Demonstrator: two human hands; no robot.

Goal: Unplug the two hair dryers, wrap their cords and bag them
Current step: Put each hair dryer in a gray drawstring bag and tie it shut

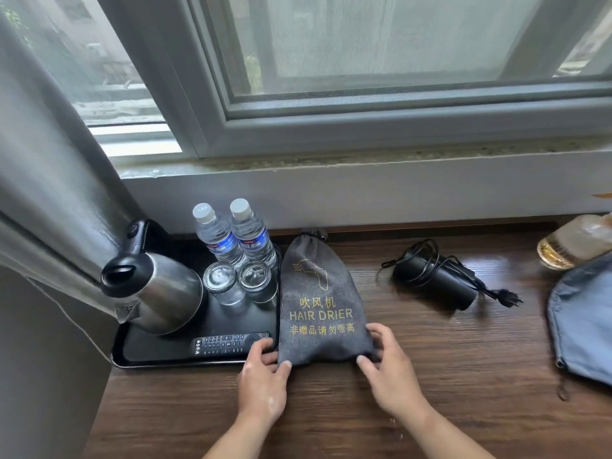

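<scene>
**A:** Hair drier bag [321,303] lies on the tabletop [430,376] right up front. Left hand [261,376] and right hand [387,362] each have fingers pinching a bottom corner.

**B:** yep, and farther back right the black hair dryer [433,283] lies out of the bag, cord [486,289] looped round it. Tray [165,356] touches the bag's left side.

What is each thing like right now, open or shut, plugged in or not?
Grey bag: lying flat, bulging, far end cinched.
Left hand: pinches the bag's near left corner.
Right hand: pinches the near right corner.
Hair dryer: unplugged, cord wrapped round it, not bagged.
Water bottles: upright, capped.
Kettle: lid shut.
</scene>
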